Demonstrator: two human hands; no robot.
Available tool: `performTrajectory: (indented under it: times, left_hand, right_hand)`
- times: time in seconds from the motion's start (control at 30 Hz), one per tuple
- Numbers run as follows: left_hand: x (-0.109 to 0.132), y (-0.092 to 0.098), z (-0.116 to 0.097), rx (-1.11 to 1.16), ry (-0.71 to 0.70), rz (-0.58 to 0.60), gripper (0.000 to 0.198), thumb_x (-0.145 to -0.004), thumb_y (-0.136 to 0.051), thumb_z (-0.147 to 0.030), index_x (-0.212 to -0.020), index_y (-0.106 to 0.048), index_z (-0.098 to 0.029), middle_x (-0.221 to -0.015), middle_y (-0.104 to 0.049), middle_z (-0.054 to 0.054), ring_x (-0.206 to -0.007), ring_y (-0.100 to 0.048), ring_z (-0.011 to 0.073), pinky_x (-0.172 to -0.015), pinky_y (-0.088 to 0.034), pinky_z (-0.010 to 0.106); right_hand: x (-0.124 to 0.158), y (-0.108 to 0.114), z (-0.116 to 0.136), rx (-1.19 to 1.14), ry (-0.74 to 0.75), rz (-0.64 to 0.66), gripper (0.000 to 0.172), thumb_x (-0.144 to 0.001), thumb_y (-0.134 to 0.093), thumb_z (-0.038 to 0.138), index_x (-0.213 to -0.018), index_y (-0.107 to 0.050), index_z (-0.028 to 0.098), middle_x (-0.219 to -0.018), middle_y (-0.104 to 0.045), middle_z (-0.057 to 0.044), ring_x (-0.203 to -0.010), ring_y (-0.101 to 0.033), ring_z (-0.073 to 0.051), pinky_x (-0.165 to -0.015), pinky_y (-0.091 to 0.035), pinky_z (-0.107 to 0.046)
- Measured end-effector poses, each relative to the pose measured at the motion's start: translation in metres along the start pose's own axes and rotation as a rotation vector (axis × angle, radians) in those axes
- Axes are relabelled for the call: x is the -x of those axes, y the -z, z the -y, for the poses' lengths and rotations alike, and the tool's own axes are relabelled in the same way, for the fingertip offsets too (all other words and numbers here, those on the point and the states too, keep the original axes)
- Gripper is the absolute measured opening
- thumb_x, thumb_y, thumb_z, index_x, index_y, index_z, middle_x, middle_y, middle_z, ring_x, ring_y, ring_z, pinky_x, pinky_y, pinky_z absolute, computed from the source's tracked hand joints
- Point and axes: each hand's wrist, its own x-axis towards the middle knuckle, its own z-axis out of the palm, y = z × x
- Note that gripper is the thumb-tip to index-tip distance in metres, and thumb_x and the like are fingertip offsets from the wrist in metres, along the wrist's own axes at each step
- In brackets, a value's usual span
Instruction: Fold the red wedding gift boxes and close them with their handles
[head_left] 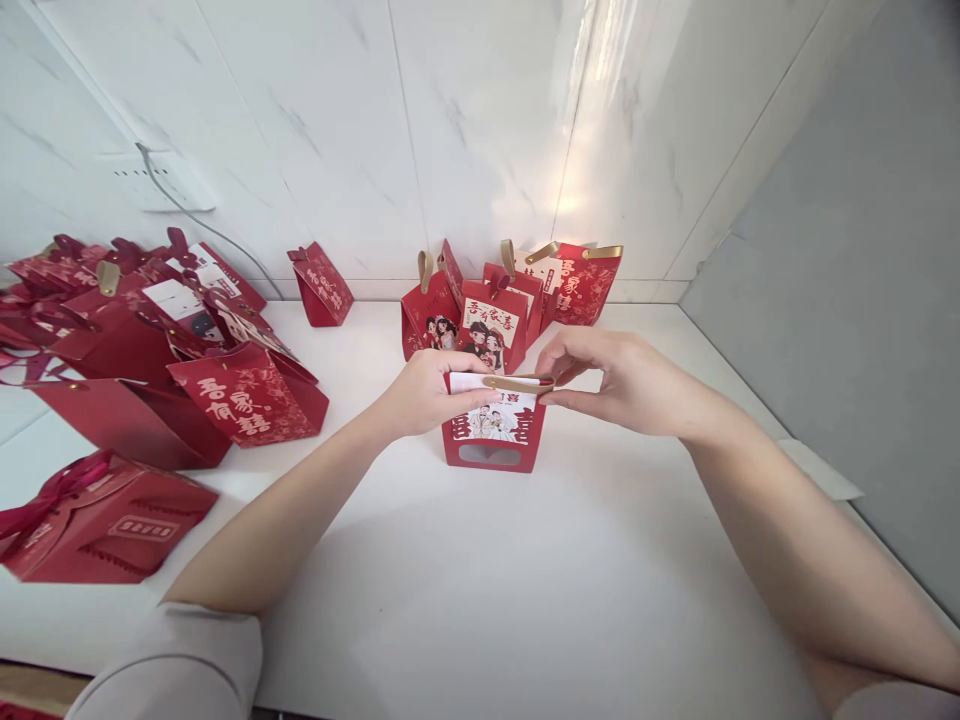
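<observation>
A small red gift box with a cartoon couple printed on its front and a clear window low down stands upright in the middle of the white table. My left hand grips the box's top left edge, fingers curled round it. My right hand pinches the gold handle lying across the top of the box from the right.
Several finished red boxes with gold handles stand behind, against the marble wall. One red box stands alone further left. A heap of flat red boxes covers the left side. A wall socket with a cable is at upper left.
</observation>
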Motion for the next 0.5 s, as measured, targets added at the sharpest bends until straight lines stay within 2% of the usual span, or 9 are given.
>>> performTrajectory:
  times: [0.17, 0.2, 0.23, 0.33, 0.43, 0.5]
  left_hand:
    - [0.001, -0.002, -0.002, 0.002, -0.028, -0.024, 0.031, -0.078, -0.069, -0.041, -0.099, -0.072, -0.018, -0.095, -0.073, 0.003, -0.087, -0.067, 0.0195, -0.075, -0.051, 0.027]
    - [0.001, -0.002, -0.002, 0.004, -0.03, -0.028, 0.031, -0.078, -0.069, -0.04, -0.101, -0.072, -0.018, -0.097, -0.073, 0.003, -0.088, -0.067, 0.0199, -0.077, -0.051, 0.027]
    - [0.001, -0.002, -0.002, 0.005, -0.028, -0.03, 0.031, -0.078, -0.069, -0.039, -0.101, -0.072, -0.019, -0.098, -0.074, 0.003, -0.09, -0.067, 0.0202, -0.078, -0.052, 0.028]
    - [0.001, -0.003, -0.001, 0.01, -0.016, -0.031, 0.029, -0.078, -0.068, -0.037, -0.101, -0.072, -0.019, -0.1, -0.074, 0.003, -0.091, -0.068, 0.021, -0.08, -0.053, 0.029]
    - [0.002, -0.002, -0.002, 0.018, -0.021, -0.017, 0.027, -0.079, -0.067, -0.037, -0.098, -0.072, -0.019, -0.099, -0.073, 0.003, -0.092, -0.068, 0.0215, -0.082, -0.053, 0.03]
    - [0.002, -0.001, -0.004, 0.01, -0.03, -0.002, 0.026, -0.08, -0.067, -0.038, -0.096, -0.072, -0.019, -0.098, -0.073, 0.003, -0.092, -0.068, 0.0217, -0.083, -0.053, 0.031]
  right_hand:
    - [-0.001, -0.01, 0.005, -0.11, -0.013, -0.359, 0.013, -0.085, -0.069, 0.036, -0.089, -0.065, 0.024, -0.084, -0.07, -0.002, -0.077, -0.069, -0.02, -0.072, -0.059, -0.037]
    - [-0.001, -0.012, 0.006, -0.147, -0.004, -0.394, 0.013, -0.086, -0.068, 0.036, -0.089, -0.066, 0.024, -0.085, -0.07, -0.003, -0.078, -0.07, -0.02, -0.074, -0.06, -0.038]
    - [-0.001, -0.014, 0.007, -0.183, 0.005, -0.391, 0.014, -0.087, -0.067, 0.037, -0.09, -0.066, 0.024, -0.088, -0.07, -0.003, -0.081, -0.07, -0.02, -0.077, -0.06, -0.039]
    - [-0.002, -0.019, 0.008, -0.281, 0.038, -0.276, 0.017, -0.09, -0.062, 0.038, -0.099, -0.064, 0.024, -0.104, -0.07, -0.005, -0.103, -0.067, -0.023, -0.09, -0.058, -0.042]
    - [-0.003, -0.024, 0.008, -0.308, 0.091, -0.196, 0.03, -0.092, -0.06, 0.038, -0.119, -0.056, 0.027, -0.128, -0.061, -0.006, -0.127, -0.053, -0.024, -0.103, -0.051, -0.046]
    - [-0.004, -0.029, 0.008, -0.275, 0.116, -0.182, 0.036, -0.092, -0.06, 0.038, -0.126, -0.051, 0.029, -0.136, -0.054, -0.007, -0.134, -0.046, -0.024, -0.107, -0.047, -0.047]
